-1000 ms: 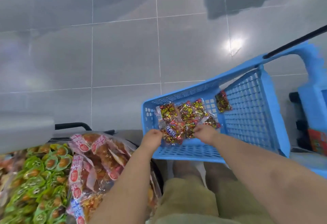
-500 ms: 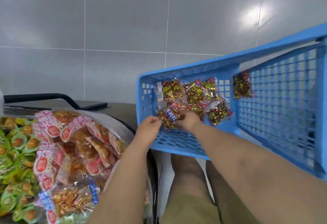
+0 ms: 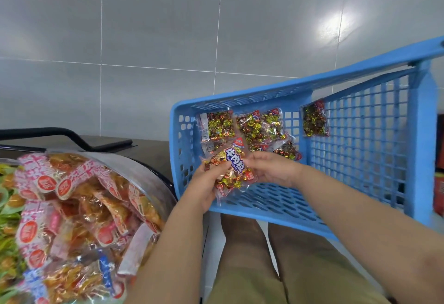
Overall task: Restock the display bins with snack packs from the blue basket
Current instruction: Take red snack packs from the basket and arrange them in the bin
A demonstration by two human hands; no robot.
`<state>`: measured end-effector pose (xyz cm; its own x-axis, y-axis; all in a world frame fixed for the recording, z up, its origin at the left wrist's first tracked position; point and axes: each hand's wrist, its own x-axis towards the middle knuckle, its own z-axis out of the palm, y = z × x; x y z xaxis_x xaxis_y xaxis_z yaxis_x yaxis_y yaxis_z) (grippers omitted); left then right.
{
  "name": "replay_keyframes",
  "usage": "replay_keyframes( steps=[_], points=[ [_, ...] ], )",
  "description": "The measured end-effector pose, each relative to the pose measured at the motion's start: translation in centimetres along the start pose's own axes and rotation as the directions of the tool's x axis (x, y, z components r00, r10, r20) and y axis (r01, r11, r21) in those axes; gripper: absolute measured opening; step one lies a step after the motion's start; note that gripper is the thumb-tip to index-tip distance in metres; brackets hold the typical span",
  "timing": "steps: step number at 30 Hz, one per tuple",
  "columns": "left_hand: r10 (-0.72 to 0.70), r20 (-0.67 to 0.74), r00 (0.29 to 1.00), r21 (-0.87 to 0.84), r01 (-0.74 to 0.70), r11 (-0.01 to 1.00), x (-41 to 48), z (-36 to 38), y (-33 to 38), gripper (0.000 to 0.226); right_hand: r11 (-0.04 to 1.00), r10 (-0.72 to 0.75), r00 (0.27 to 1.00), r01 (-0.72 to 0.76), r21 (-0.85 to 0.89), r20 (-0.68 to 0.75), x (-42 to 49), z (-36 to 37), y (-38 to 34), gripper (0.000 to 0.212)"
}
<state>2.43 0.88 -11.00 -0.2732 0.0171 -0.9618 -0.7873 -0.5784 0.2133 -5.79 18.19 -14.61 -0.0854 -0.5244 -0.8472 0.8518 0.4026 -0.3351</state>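
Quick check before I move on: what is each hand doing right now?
Left hand: closed, gripping the blue-labelled snack pack by its left side.
Right hand: closed, pinching the same pack from the right.

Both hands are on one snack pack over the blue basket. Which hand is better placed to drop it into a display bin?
Left, probably. The left hand grips the snack pack, and the display bin lies on that side; the right hand would have to cross over.
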Motion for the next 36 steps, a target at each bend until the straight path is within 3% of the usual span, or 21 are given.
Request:
replay_keyframes(
  steps=[3,4,8,10,13,18,21,25,27,29,34,36],
  points=[
    [0.067,-0.203,0.977,0.092,-0.049,0.995,0.6,-0.6,-0.6,0.023,0.995,-0.099,0.94,0.096,-0.023,-0.327,3.2,-0.3,-1.9,0.022],
    [0.081,-0.247,0.966,0.121,-0.053,0.991,0.9,-0.8,-0.8,0.02,0.994,-0.114,0.924,0.106,-0.04,-0.366,4.5,-0.2,-2.6,0.023],
    [0.105,-0.333,0.937,0.015,-0.106,0.994,1.2,-1.6,-0.9,0.019,1.0,-0.013,0.924,0.016,0.003,-0.382,9.1,1.4,-4.9,0.062],
    [0.113,-0.335,0.936,-0.024,-0.128,0.991,1.4,-2.0,-0.8,0.017,0.999,-0.013,0.912,0.032,0.04,-0.41,10.4,1.9,-5.4,0.069],
    [0.129,-0.328,0.936,-0.046,-0.152,0.987,1.3,-2.3,-0.6,0.017,0.997,-0.005,0.915,0.034,0.064,-0.403,10.6,1.4,-5.4,0.072],
    [0.107,-0.315,0.943,-0.068,-0.135,0.989,1.0,-2.0,-0.4,0.015,0.944,0.123,0.895,0.028,0.33,-0.428,5.6,-2.6,-4.0,0.056],
    [0.121,-0.328,0.937,-0.073,-0.152,0.986,0.9,-1.6,-0.4,0.021,0.907,0.127,0.899,0.066,0.415,-0.419,1.5,-4.8,-2.4,0.063],
    [0.095,-0.24,0.966,-0.094,-0.12,0.988,0.7,-0.7,-0.1,0.03,0.98,0.053,0.972,-0.006,0.2,-0.231,-1.8,-3.7,-0.8,0.062],
    [0.075,-0.145,0.987,-0.064,-0.085,0.994,0.4,-0.2,0.1,0.055,0.999,0.029,0.988,-0.024,0.029,-0.153,-1.9,-2.3,-0.4,0.057],
    [0.071,-0.078,0.994,-0.004,-0.072,0.997,0.2,0.1,0.2,0.071,0.997,-0.021,0.996,0.014,-0.081,-0.083,-1.5,-0.8,-0.1,0.039],
    [0.114,-0.102,0.988,0.01,-0.114,0.993,0.1,-0.5,0.6,0.063,0.977,-0.099,0.995,0.101,-0.189,0.018,0.2,1.1,-0.4,0.018],
    [0.129,-0.167,0.977,0.002,-0.131,0.991,0.4,-0.8,0.6,0.051,0.954,-0.119,0.991,0.098,-0.283,-0.059,1.2,0.3,-1.0,0.011]
  ],
)
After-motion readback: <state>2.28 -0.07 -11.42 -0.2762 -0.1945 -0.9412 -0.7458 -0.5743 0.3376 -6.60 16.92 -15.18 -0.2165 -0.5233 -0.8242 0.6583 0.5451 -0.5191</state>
